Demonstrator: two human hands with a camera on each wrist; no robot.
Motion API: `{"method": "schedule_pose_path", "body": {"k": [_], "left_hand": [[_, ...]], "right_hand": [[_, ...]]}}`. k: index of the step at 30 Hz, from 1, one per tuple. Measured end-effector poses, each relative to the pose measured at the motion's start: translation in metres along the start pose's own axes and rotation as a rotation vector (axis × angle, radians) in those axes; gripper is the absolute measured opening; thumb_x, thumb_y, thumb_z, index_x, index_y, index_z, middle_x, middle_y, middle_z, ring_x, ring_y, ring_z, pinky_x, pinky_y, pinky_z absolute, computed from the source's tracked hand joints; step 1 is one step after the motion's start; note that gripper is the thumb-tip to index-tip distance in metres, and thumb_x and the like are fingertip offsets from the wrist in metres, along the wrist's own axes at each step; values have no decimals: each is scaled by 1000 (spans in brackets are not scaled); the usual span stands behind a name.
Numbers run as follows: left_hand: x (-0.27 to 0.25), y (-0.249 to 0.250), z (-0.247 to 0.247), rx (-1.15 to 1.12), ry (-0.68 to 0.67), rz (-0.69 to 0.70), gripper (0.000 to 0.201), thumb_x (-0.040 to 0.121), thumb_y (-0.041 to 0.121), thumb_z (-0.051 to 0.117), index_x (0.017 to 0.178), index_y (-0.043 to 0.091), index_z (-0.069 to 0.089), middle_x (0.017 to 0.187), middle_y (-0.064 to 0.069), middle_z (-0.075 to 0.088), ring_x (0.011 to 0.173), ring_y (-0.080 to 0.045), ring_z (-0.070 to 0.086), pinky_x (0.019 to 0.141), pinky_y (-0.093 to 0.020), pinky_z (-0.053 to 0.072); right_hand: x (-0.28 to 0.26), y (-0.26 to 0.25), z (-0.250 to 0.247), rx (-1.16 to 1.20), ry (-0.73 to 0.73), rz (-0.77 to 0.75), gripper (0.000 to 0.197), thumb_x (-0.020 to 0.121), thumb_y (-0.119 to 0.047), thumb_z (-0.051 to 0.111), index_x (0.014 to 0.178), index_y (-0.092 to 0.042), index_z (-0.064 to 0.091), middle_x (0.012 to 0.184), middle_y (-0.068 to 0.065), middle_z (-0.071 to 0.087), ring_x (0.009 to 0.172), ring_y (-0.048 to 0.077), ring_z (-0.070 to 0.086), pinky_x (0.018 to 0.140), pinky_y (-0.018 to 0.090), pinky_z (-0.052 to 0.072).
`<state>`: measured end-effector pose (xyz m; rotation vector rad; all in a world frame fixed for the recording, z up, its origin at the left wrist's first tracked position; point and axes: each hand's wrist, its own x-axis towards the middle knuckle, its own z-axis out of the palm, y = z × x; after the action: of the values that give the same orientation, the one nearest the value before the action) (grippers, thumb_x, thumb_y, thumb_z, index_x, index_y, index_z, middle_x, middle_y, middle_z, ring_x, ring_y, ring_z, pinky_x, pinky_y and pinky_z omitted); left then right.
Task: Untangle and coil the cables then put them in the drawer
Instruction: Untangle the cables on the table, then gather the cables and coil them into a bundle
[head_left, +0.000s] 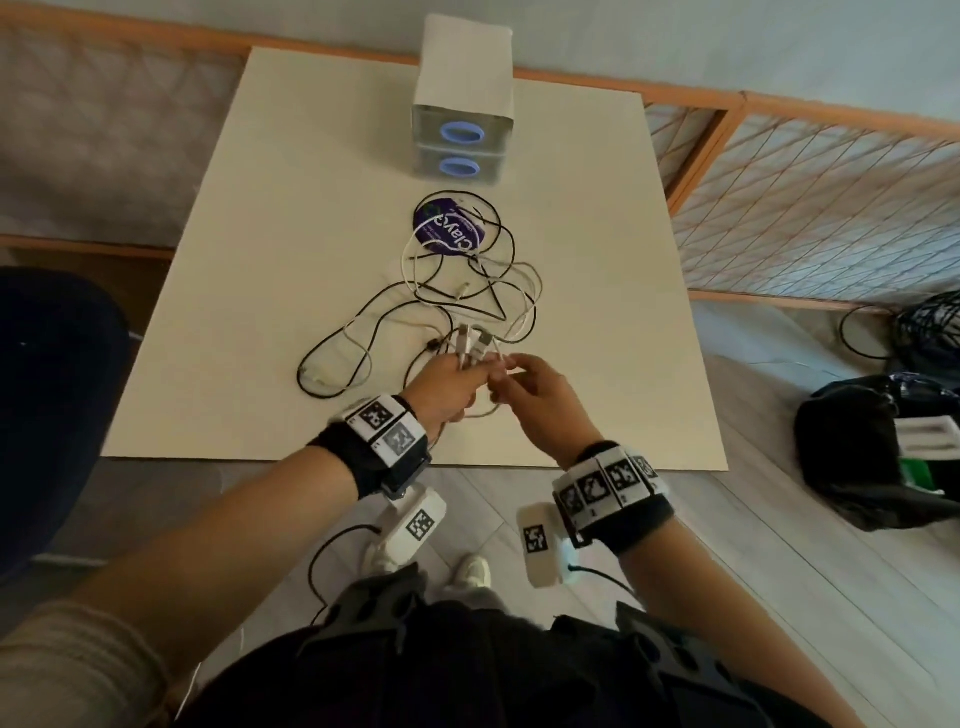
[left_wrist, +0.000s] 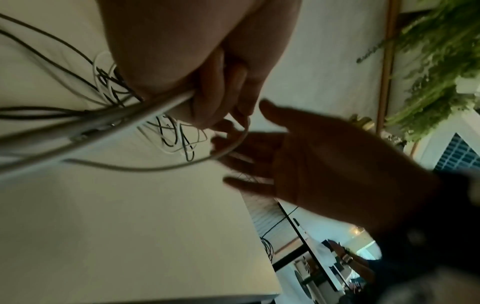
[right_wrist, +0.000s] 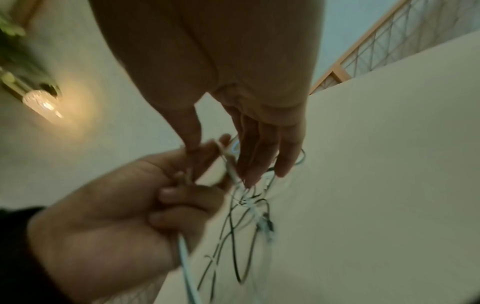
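Observation:
A tangle of thin black and white cables lies in the middle of the cream table. My left hand is over the near part of the tangle, fingers curled round a bunch of white cable ends; the left wrist view shows the white cable running out of the fist. My right hand is just to its right, fingers fairly straight, fingertips touching a white loop. The white drawer unit, with two blue handles, stands shut at the far edge.
A round purple label disc lies under the far part of the tangle. A wooden rail with mesh borders the table at the back and right. Black bags and loose cables lie on the floor at the right.

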<state>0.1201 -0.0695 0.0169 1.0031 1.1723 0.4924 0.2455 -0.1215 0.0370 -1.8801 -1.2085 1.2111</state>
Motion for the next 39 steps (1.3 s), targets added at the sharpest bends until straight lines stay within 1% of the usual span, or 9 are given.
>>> {"method": "schedule_pose_path", "body": {"k": [5,10,15,18,20,22,26,32,39], "left_hand": [[3,9,-3,-379,31,-98,20,92,36,51,102,22,61,94,3,66,38,-3,28,32,-14,18],[19,28,-31,-647,132,-45,23,96,32,45,86,17,60,69,6,68,27,-4,23,26,-14,19],[-3,19,-21,-382,102,53,19,94,28,49,90,14,62,58,4,65,34,-3,24,33,-15,16],[-26,6,-3,-182,-1,92,18,95,29,47,94,15,59,70,1,71,42,-4,31,38,-15,19],[-37,-1,9,-29,-45,97,22,97,27,44,93,13,60,58,5,67,43,-2,37,38,-12,25],[-45,-12,21,87,-80,77,28,98,26,42,81,15,61,51,6,63,42,-2,41,41,-12,31],[-45,-32,26,79,-139,-43,39,96,44,39,87,13,62,81,-7,75,55,-14,56,46,-19,31],[-15,-4,-2,-457,-33,-78,46,99,41,28,102,5,57,101,-9,74,92,-19,71,32,-13,23],[7,32,0,-486,70,-7,33,99,35,36,96,12,59,73,2,69,51,-4,61,31,-12,19]], "right_hand": [[-26,-2,11,-98,-39,-188,25,94,-11,45,115,-10,57,63,-4,56,62,13,53,64,27,46],[-85,75,17,-276,-343,-290,33,87,4,41,98,-12,68,95,1,64,86,-5,50,84,18,44],[-64,79,-12,60,-202,-95,47,67,-10,44,107,-28,59,115,-3,62,108,9,54,92,21,41],[-28,43,-22,414,-130,68,42,81,-31,46,118,-14,55,112,3,65,103,11,57,85,20,41],[-12,21,-21,337,-222,145,45,93,-43,38,113,-10,60,100,7,69,92,13,62,82,23,40],[-5,8,-15,327,-236,132,38,95,-34,42,100,-4,64,80,14,64,75,21,60,78,29,42],[1,-2,-13,451,-18,99,23,91,-14,52,95,5,63,62,7,54,58,18,48,63,29,41],[-52,19,-11,-65,-206,-51,17,87,-9,50,81,-16,65,66,-1,59,61,11,53,64,22,45],[-58,79,-13,-400,-349,58,22,88,-13,47,91,-18,68,97,5,69,94,20,62,92,34,49]]}}
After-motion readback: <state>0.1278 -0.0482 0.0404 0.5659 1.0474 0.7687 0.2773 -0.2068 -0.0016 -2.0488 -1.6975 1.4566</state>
